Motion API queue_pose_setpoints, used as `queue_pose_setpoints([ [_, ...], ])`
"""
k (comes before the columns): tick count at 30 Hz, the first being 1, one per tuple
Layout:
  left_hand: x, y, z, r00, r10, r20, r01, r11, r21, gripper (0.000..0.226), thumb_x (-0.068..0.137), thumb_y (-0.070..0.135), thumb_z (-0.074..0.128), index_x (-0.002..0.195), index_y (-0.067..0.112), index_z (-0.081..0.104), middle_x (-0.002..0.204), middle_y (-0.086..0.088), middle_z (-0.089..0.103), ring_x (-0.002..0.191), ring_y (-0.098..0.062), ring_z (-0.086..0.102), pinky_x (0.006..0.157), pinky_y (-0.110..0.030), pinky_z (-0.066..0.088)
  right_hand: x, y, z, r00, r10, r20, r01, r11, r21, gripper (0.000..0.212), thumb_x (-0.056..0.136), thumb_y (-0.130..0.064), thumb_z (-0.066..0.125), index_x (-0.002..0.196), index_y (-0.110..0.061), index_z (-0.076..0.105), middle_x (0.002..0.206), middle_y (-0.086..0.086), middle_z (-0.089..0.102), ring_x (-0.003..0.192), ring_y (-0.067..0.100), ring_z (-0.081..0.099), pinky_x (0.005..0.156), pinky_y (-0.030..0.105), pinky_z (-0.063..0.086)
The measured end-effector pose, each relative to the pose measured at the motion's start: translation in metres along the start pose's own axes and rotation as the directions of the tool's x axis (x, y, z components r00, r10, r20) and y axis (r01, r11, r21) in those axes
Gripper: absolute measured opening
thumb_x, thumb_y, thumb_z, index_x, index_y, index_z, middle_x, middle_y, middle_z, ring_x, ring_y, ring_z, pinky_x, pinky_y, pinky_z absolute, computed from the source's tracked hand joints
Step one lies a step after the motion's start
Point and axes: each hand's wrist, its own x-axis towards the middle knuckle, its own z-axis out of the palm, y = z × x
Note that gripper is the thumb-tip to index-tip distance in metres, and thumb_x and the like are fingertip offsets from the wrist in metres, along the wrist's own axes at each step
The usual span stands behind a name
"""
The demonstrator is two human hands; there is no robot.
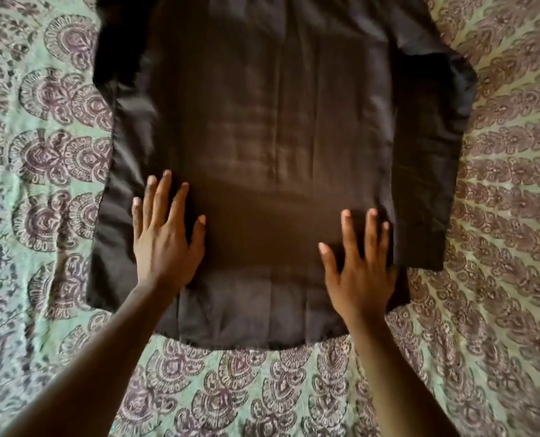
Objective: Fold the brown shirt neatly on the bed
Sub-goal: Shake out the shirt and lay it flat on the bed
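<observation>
so the brown shirt is lying spread out flat on the bed, taking up most of the upper middle of the view. its curved hem is pointing toward the person and the top end is running out of the frame. both side edges are looking turned in over the body, the one on the right ending in a squared-off corner just past the right hand. a long vertical crease is running down the middle of the cloth.

the left hand is resting palm down on the lower left part of the shirt, fingers straight and fanned out, gripping nothing. the right hand is doing the same on the lower right, flat on the fabric with fingers spread, its outer edge sitting right by that folded-in side. so both grips are fully open, just pressing on the cloth. both bare forearms are coming up from the bottom corners.

underneath it all, the bed is wearing a pale green cover with a purplish paisley and fan print, showing all around the shirt.
</observation>
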Motion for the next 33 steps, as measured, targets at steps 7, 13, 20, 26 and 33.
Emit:
queue_pose_setpoints([
  [7, -0.046, -0.012, -0.039, 0.808, -0.587, -0.041, 0.565, 0.794, -0.226, 0.051, 0.104, 0.032, 0.048, 0.150, 0.012, 0.037, 0.160, -0.018, 0.031, 0.143, -0.043, 0.030, 0.111, -0.065, 0.025, -0.041, 0.024, -0.013, 0.949, 0.308, -0.066, -0.293, 0.940, 0.175, 0.063, 0.105, -0.055, 0.039, 0.154, -0.017, 0.041, 0.152, 0.025, 0.042, 0.132, 0.048, 0.046, 0.100, 0.058, 0.042],
  [13, -0.048, -0.048, -0.061, 0.714, -0.699, 0.040, 0.695, 0.701, -0.159, 0.043, 0.095, 0.041, 0.066, 0.120, 0.006, 0.064, 0.147, -0.019, 0.052, 0.144, -0.040, 0.033, 0.114, -0.060, 0.022, -0.043, 0.027, -0.029, 0.786, 0.617, 0.035, -0.541, 0.660, 0.521, 0.035, 0.096, -0.008, 0.069, 0.125, 0.010, 0.060, 0.126, 0.035, 0.059, 0.123, 0.048, 0.053, 0.098, 0.049, 0.042],
  [20, -0.063, -0.049, -0.072, 0.760, -0.649, -0.031, 0.621, 0.740, -0.258, 0.017, 0.094, 0.017, 0.068, 0.108, 0.007, 0.065, 0.132, -0.022, 0.057, 0.121, -0.040, 0.051, 0.088, -0.050, 0.044, -0.052, 0.034, -0.032, 0.713, 0.697, 0.074, -0.646, 0.612, 0.457, 0.033, 0.093, -0.016, 0.072, 0.116, 0.004, 0.058, 0.120, 0.034, 0.060, 0.110, 0.049, 0.060, 0.085, 0.055, 0.052],
  [26, -0.043, -0.024, -0.050, 0.983, 0.128, -0.129, -0.147, 0.978, -0.149, 0.061, 0.086, 0.007, 0.063, 0.145, 0.007, 0.046, 0.155, -0.022, 0.040, 0.138, -0.044, 0.042, 0.109, -0.059, 0.043, -0.066, -0.040, -0.030, 0.946, -0.224, -0.235, 0.206, 0.974, -0.098, 0.053, 0.091, -0.028, 0.062, 0.141, -0.013, 0.054, 0.150, 0.015, 0.048, 0.126, 0.039, 0.049, 0.095, 0.050, 0.040],
  [33, -0.077, -0.035, -0.021, 0.958, 0.148, 0.245, -0.176, 0.980, 0.095, 0.107, 0.074, 0.089, 0.048, 0.162, 0.045, 0.006, 0.173, 0.000, -0.013, 0.158, -0.043, -0.005, 0.121, -0.068, 0.014, -0.078, -0.019, 0.002, 0.976, -0.190, 0.105, 0.194, 0.981, -0.024, 0.076, 0.094, -0.082, 0.030, 0.160, -0.052, 0.010, 0.174, -0.006, -0.006, 0.160, 0.028, 0.006, 0.120, 0.061, 0.021],
])
